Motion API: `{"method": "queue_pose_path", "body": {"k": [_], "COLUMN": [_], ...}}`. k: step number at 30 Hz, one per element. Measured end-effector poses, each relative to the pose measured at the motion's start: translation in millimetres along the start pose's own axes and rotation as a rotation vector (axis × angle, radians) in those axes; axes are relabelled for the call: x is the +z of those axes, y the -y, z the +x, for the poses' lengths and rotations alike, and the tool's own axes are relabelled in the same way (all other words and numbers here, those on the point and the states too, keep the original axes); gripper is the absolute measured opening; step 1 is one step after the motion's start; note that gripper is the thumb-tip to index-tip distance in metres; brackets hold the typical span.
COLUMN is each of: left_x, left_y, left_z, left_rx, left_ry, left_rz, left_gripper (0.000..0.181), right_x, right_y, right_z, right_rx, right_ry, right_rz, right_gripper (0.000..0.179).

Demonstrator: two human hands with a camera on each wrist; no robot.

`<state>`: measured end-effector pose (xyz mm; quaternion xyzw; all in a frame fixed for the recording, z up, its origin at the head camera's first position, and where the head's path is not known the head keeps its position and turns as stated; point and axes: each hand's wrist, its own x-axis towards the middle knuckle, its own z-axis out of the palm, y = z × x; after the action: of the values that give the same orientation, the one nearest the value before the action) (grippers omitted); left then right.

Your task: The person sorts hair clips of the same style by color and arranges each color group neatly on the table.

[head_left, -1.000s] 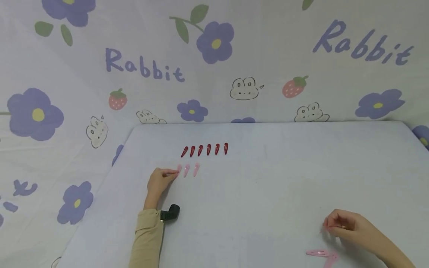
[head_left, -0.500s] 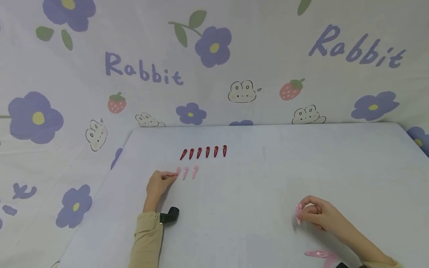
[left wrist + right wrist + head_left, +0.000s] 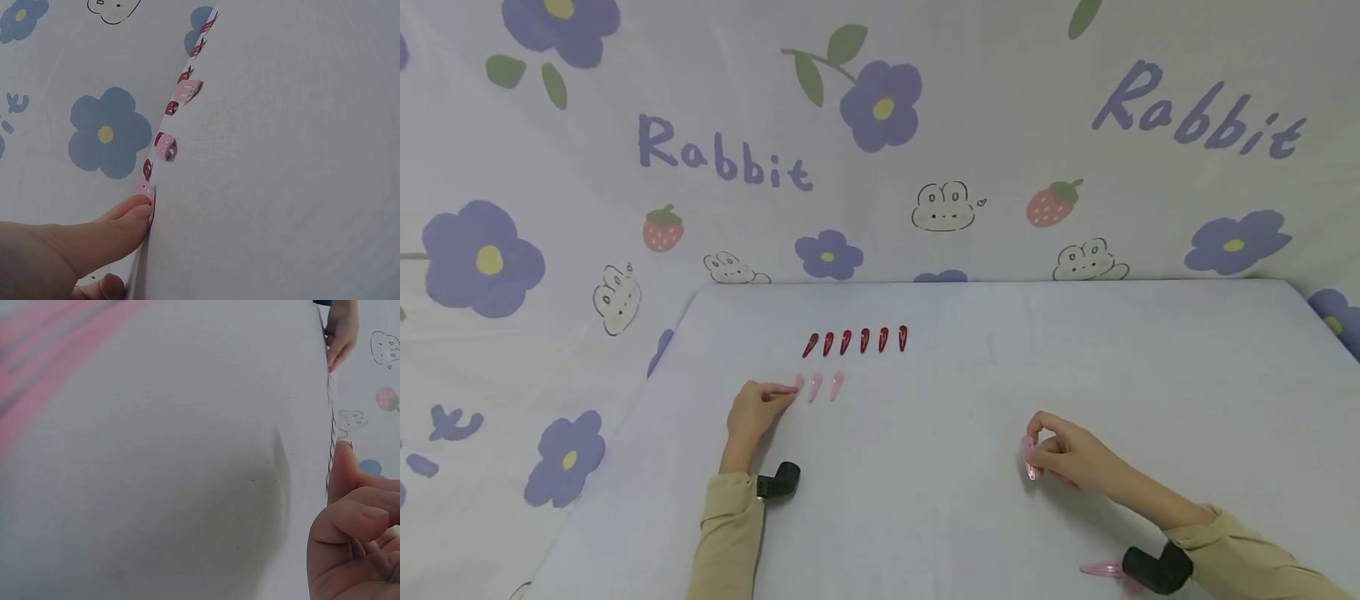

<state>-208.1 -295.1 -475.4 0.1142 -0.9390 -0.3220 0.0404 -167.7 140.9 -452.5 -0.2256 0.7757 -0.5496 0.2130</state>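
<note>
My left hand (image 3: 754, 418) pinches the end of the leftmost pink snap hair clip (image 3: 799, 382) in a short row on the white table. Beside it lie two more pink hair clips (image 3: 816, 387), slightly slanted. In the left wrist view, thumb and finger meet at that pink clip (image 3: 144, 186). Over the right half of the table, my right hand (image 3: 1078, 457) holds another pink hair clip (image 3: 1029, 450) upright between thumb and fingers. The right wrist view shows the right hand (image 3: 359, 540) at its edge; the clip it holds cannot be made out there.
Behind the pink row stands a row of several dark red hair clips (image 3: 865, 340). More pink clips (image 3: 1099, 569) lie at the front right, partly covered by the black wrist camera (image 3: 1157, 569). A patterned cloth (image 3: 985, 108) hangs behind the white table (image 3: 925, 500).
The right hand has lifted a pink clip from near the front-right pile and moved left and away from me with it. The left hand stays at the leftmost pink clip.
</note>
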Motion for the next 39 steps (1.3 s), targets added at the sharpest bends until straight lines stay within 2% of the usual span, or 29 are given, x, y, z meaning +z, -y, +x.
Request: {"method": "queue_pose_path", "body": {"k": [6,13,19,26,34,39], "left_x": [-0.8,-0.5,0.5,0.2,-0.7,1.0], "left_y": [0.9,3.6,4.0,2.3,-3.8,2.0], "left_z": [1.2,3.7,4.0,2.1,4.6,1.6], "left_rx": [0.014,0.026,0.034,0.024,0.043,0.029], "left_ry": [-0.002,-0.003,-0.009,-0.004,-0.008,-0.005], "left_rz": [0.006,0.021,0.022,0.019,0.012,0.014], "left_gripper": [0.02,0.02,0.02,0.021,0.021,0.021], "right_x": [2,13,22,35,47,61], "right_y": [4,0,-3,6,21,22], "right_z": [20.4,47.5,69.9,96.3,126.4,141.9], "right_rx": [0.024,0.062,0.131,0.194,0.247,0.262], "right_ry": [-0.035,-0.059,-0.092,-0.143,-0.21,-0.227], "right_rz": [0.003,0.022,-0.03,-0.073,-0.039,-0.009], "right_gripper": [0.015,0.019,0.018,0.016,0.014,0.011]}}
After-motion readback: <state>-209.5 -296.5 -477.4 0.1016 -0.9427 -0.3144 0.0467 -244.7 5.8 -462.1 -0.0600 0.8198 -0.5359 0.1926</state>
